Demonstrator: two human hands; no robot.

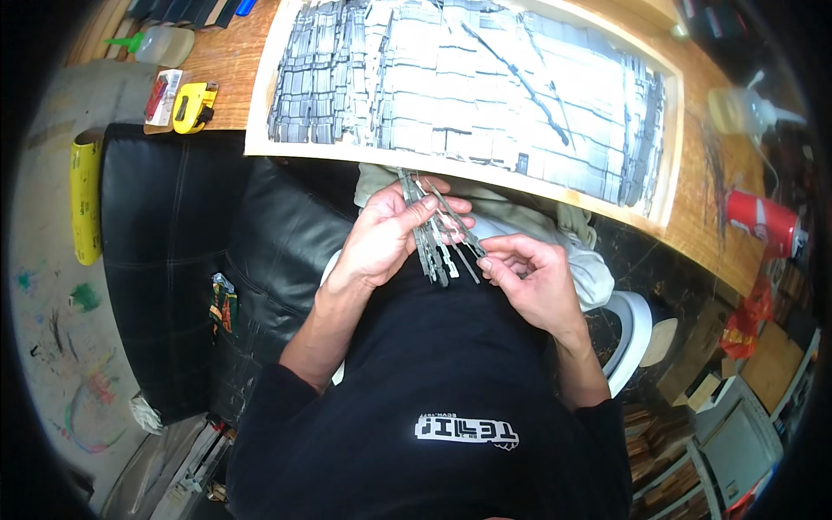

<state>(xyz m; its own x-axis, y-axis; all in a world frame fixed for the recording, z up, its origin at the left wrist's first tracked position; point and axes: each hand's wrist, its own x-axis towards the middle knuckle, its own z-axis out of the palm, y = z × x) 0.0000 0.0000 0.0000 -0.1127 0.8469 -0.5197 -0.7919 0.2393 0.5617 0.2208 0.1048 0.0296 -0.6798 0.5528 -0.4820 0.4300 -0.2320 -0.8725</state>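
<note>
My left hand (381, 232) grips a loose bundle of thin grey strips (426, 247) in front of my body, its thumb across them. The strips fan out downward, uneven in length and rough-edged, with a few pale ones among them. My right hand (539, 277) pinches the lower end of one dark strip (459, 227) between thumb and fingers; this strip slants up toward the left hand. Just beyond both hands, a wood-framed panel (459, 170) rests on the table, covered with rows of grey and black pieces. Glare washes out its middle. A long dark strip (518, 84) lies slantwise across it.
On the wooden table (227, 85) at left are a green-tipped bottle (166, 47), a yellow-and-black tool (194, 107) and a small box (162, 97). A red can (763, 219) and a nozzle bottle (744, 112) stand at right. A black leather seat (182, 260) lies left.
</note>
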